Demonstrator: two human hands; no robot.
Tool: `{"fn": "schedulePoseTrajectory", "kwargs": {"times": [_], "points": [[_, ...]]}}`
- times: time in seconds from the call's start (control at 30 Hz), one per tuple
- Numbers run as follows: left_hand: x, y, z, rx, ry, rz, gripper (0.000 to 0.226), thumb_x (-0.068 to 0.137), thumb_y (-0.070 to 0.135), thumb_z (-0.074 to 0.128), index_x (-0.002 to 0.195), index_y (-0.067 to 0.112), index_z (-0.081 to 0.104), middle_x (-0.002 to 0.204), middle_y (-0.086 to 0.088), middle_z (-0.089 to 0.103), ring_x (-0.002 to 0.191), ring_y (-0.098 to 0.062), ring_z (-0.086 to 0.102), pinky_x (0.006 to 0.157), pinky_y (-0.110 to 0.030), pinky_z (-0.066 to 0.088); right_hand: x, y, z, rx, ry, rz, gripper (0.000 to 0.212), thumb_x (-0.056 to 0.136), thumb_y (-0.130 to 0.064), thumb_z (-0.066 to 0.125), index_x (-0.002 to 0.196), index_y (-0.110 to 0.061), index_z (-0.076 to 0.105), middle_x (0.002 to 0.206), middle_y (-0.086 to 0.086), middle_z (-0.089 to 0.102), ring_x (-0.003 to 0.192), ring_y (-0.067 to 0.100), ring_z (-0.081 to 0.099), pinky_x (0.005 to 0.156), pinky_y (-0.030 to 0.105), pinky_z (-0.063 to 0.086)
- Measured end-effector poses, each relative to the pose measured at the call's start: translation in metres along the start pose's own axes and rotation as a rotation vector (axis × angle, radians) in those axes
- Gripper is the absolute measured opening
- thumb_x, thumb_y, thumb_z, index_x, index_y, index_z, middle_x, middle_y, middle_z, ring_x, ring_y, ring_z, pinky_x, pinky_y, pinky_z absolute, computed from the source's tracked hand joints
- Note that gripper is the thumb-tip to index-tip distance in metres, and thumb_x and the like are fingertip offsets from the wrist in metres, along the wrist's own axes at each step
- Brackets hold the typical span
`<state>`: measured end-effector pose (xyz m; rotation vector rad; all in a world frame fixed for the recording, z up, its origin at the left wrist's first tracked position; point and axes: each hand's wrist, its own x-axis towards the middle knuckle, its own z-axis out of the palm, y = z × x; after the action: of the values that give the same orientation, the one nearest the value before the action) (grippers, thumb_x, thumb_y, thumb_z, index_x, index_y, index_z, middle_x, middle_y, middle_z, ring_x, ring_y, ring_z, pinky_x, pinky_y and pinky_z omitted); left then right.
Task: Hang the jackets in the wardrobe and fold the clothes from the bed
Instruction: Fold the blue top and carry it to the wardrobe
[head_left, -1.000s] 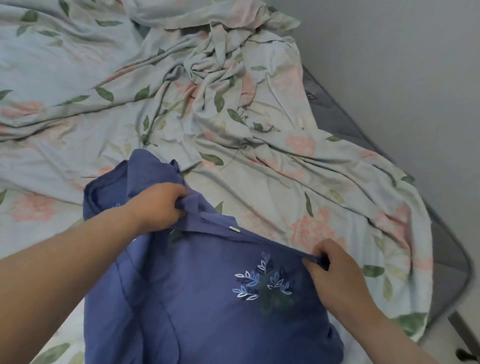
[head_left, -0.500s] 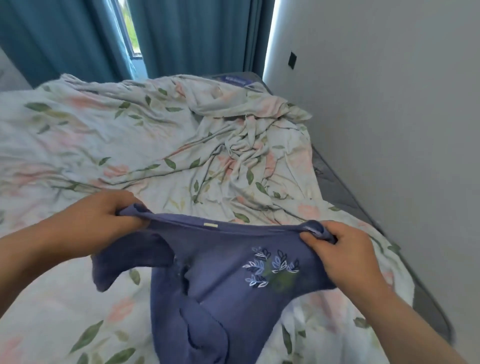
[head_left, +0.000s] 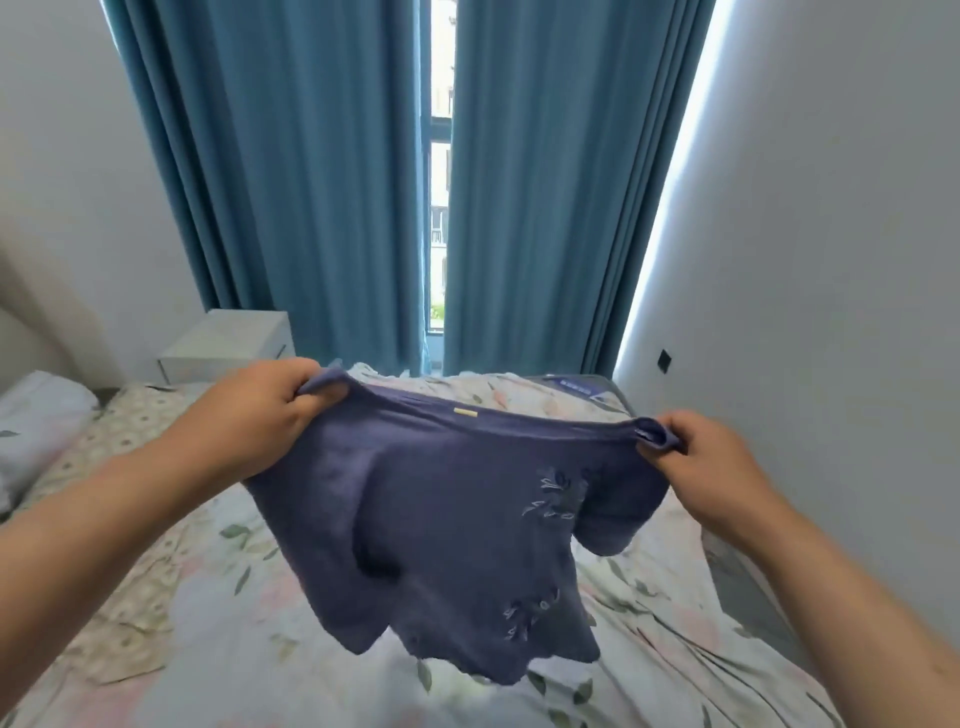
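Holding blue shirt (head_left: 457, 519) above bed (head_left: 675, 649), my left hand (head_left: 260, 410) and right hand (head_left: 706, 467) each pinching a shoulder; right pinch looks thin, may slip, crumpling it.

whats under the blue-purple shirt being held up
Under the blue-purple embroidered shirt spreads the floral bedsheet; the patch directly behind the hanging cloth is covered, so anything lying there cannot be seen.

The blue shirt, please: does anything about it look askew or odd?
The blue shirt hangs tilted: the left hand grips one shoulder higher than the right hand grips the other, and the body bunches unevenly.
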<state>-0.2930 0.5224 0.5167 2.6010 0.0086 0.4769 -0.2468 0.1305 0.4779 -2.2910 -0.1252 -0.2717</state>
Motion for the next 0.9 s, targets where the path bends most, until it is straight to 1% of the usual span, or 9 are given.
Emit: {"fn": "schedulePoseTrajectory", "kwargs": {"times": [0.1, 0.23, 0.4, 0.5, 0.57, 0.63, 0.73, 0.83, 0.9], "points": [[-0.022, -0.004, -0.059, 0.128, 0.077, -0.003, 0.035, 0.093, 0.046, 0.053, 0.069, 0.02, 0.054, 0.067, 0.004, 0.061, 0.068, -0.016, 0.056, 0.064, -0.038, 0.046, -0.006, -0.051, -0.007, 0.087, 0.031, -0.063, 0.015, 0.093, -0.015, 0.062, 0.078, -0.016, 0.062, 0.074, 0.001, 0.064, 0.065, 0.014, 0.052, 0.057, 0.029, 0.039], [-0.058, -0.014, -0.131, 0.162, 0.108, -0.063, 0.021, 0.086, 0.028, 0.061, 0.069, 0.019, 0.055, 0.068, 0.003, 0.059, 0.068, -0.017, 0.054, 0.06, -0.033, 0.039, -0.025, -0.108, -0.018, 0.167, 0.08, -0.155, 0.018, 0.093, -0.014, 0.061, 0.077, -0.021, 0.063, 0.072, -0.007, 0.066, 0.069, 0.014, 0.059, 0.061, 0.03, 0.044], [-0.11, -0.026, -0.209, -0.18, 0.048, -0.078, 0.028, 0.067, 0.039, 0.055, 0.063, 0.012, 0.062, 0.058, -0.003, 0.058, 0.059, -0.016, 0.051, 0.062, -0.033, 0.036, -0.057, -0.174, -0.037, 0.15, -0.041, -0.27, 0.017, 0.089, -0.021, 0.066, 0.075, -0.03, 0.064, 0.067, -0.003, 0.064, 0.062, 0.011, 0.054, 0.062, 0.032, 0.043], [-0.14, -0.046, -0.25, -0.319, -0.035, -0.034, 0.036, 0.065, 0.046, 0.064, 0.074, 0.013, 0.073, 0.067, -0.012, 0.069, 0.06, -0.016, 0.061, 0.061, -0.031, 0.045, -0.081, -0.212, -0.061, 0.173, -0.184, -0.302, 0.013, 0.083, -0.022, 0.072, 0.073, -0.025, 0.066, 0.061, -0.007, 0.062, 0.058, 0.008, 0.053, 0.062, 0.032, 0.042], [-0.155, -0.06, -0.271, -0.416, -0.074, -0.02, 0.039, 0.059, 0.044, 0.067, 0.082, 0.014, 0.077, 0.07, -0.014, 0.071, 0.059, -0.016, 0.066, 0.05, -0.027, 0.049, -0.096, -0.231, -0.075, 0.194, -0.291, -0.298, 0.017, 0.075, -0.029, 0.077, 0.072, -0.018, 0.064, 0.062, -0.002, 0.061, 0.058, 0.01, 0.053, 0.061, 0.033, 0.04], [-0.163, -0.069, -0.283, -0.476, -0.07, -0.024, 0.039, 0.056, 0.037, 0.067, 0.085, 0.014, 0.078, 0.072, -0.015, 0.073, 0.059, -0.016, 0.068, 0.045, -0.02, 0.048, -0.103, -0.244, -0.081, 0.173, -0.387, -0.271, 0.023, 0.067, -0.033, 0.077, 0.068, -0.017, 0.061, 0.063, 0.001, 0.059, 0.059, 0.012, 0.052, 0.06, 0.032, 0.039], [-0.164, -0.075, -0.281, -0.502, -0.07, -0.056, 0.038, 0.055, 0.033, 0.065, 0.086, 0.014, 0.077, 0.079, -0.017, 0.074, 0.069, -0.022, 0.071, 0.057, -0.027, 0.054, -0.099, -0.251, -0.069, 0.081, -0.466, -0.225, 0.022, 0.076, -0.023, 0.08, 0.07, -0.013, 0.061, 0.064, 0.002, 0.061, 0.059, 0.013, 0.055, 0.061, 0.033, 0.043], [-0.162, -0.073, -0.247, -0.549, -0.063, -0.163, 0.014, 0.074, 0.013, 0.061, 0.078, 0.014, 0.075, 0.076, -0.013, 0.072, 0.065, -0.017, 0.066, 0.062, -0.028, 0.049, -0.087, -0.238, -0.04, 0.037, -0.536, -0.124, 0.02, 0.078, -0.024, 0.08, 0.076, -0.01, 0.065, 0.071, 0.004, 0.069, 0.063, 0.015, 0.063, 0.064, 0.033, 0.048], [-0.163, -0.077, -0.209, -0.552, -0.052, -0.291, 0.034, 0.086, -0.008, 0.047, 0.071, 0.012, 0.07, 0.066, -0.009, 0.065, 0.057, -0.013, 0.058, 0.054, -0.022, 0.044, -0.08, -0.219, -0.015, 0.032, -0.609, -0.039, 0.019, 0.079, -0.026, 0.079, 0.074, -0.013, 0.067, 0.075, 0.005, 0.073, 0.067, 0.017, 0.066, 0.066, 0.033, 0.051]]}}
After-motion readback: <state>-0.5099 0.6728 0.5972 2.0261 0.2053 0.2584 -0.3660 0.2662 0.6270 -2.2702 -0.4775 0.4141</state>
